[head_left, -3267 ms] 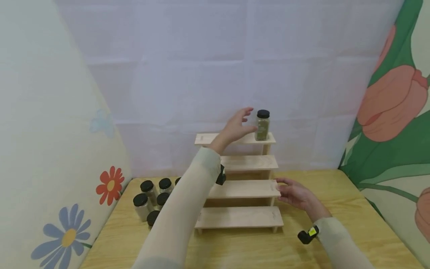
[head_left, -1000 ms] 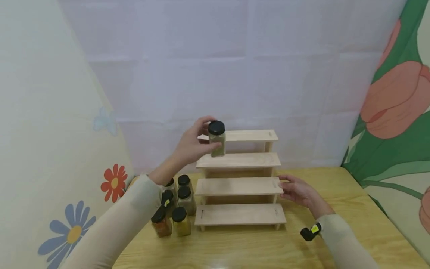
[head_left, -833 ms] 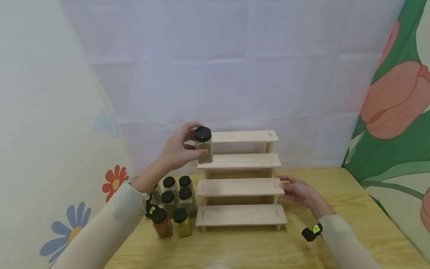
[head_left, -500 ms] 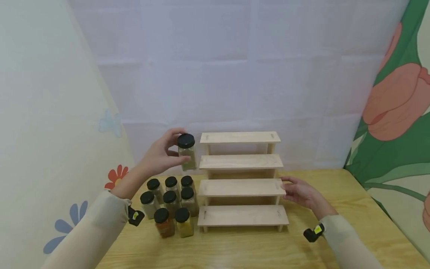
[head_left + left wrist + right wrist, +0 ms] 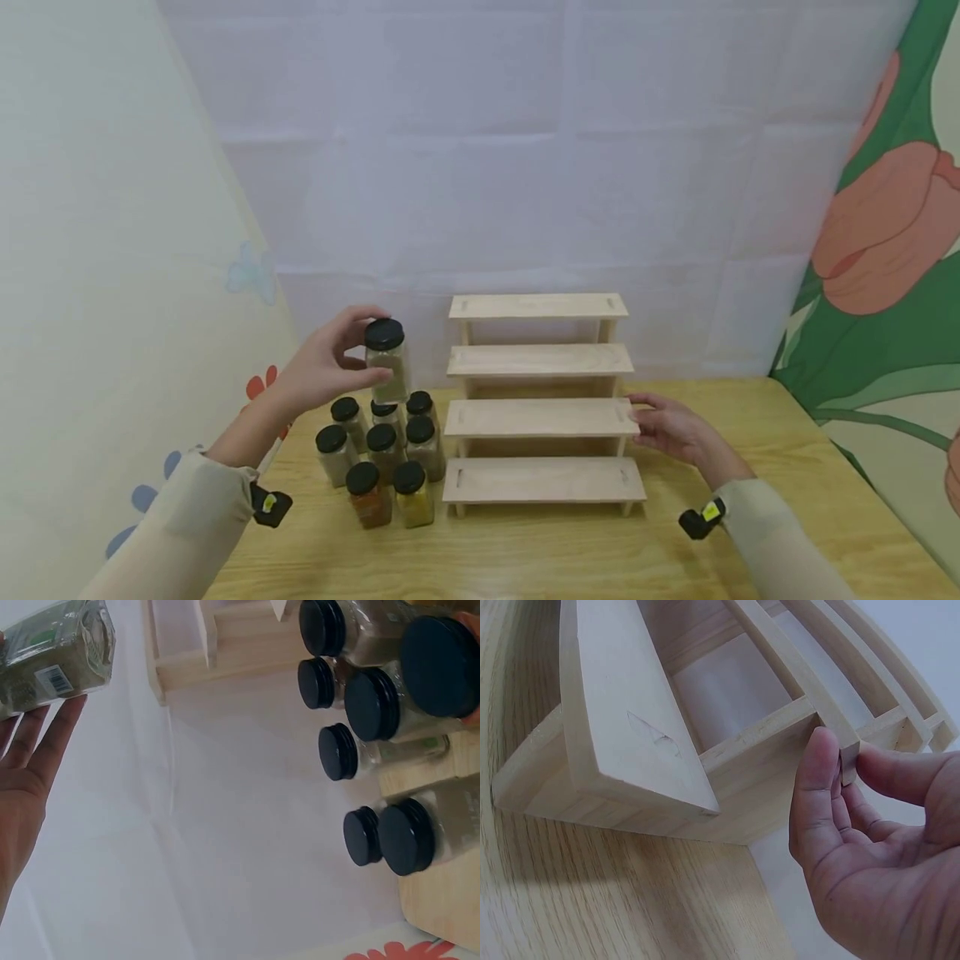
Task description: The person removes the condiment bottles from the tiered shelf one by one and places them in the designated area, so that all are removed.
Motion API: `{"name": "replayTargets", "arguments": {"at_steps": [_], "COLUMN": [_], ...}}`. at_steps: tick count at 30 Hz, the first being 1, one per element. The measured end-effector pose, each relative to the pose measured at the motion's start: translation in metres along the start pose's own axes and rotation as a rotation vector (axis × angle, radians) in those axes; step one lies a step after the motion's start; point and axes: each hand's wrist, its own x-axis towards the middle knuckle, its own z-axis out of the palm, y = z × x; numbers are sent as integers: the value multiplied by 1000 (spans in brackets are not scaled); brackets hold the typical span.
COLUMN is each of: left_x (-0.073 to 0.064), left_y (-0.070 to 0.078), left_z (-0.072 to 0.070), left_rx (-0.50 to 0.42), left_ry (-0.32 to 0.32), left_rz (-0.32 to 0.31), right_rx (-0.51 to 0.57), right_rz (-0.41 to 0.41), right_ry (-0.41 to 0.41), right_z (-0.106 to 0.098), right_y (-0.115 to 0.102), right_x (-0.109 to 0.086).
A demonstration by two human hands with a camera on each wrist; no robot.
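Note:
My left hand grips a square glass spice jar with a black lid and greenish contents, held upright above the jar group at the left. In the left wrist view the jar shows a barcode label, with fingers along its side. My right hand pinches the right end of a shelf on the four-tier wooden rack, second from the bottom. In the right wrist view, thumb and fingers of the right hand close on that shelf's corner. The rack's shelves hold no jars.
Several black-lidded spice jars stand grouped on the wooden table, left of the rack. An orange-red jar and a yellow one are in front. A white cloth hangs behind, with flower-printed panels at both sides.
My left hand took the greenish jar from the right end of the top shelf, then brought it left and down over the jar group. The right hand stays at the shelf's end.

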Motion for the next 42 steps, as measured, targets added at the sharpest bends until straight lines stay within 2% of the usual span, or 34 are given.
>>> {"name": "replayTargets", "arguments": {"at_steps": [15, 22, 28, 37, 42], "left_x": [-47, -76, -97, -119, -131], "left_y": [-11, -20, -27, -35, -46], "left_z": [-16, -22, -23, -19, -16], "left_rx": [-20, -1, -7, 14, -32], "left_ry": [19, 21, 45, 53, 37], "left_rz": [-40, -121, -158, -229, -249], "right_rx": [14, 10, 1, -15, 0], "right_rz": [-5, -10, -3, 2, 4], "right_ry": [-15, -31, -32, -18, -11], "right_z": [2, 4, 6, 4, 3], "right_y": [-2, -2, -3, -9, -11], "right_x": [0, 0, 0, -3, -3]}}
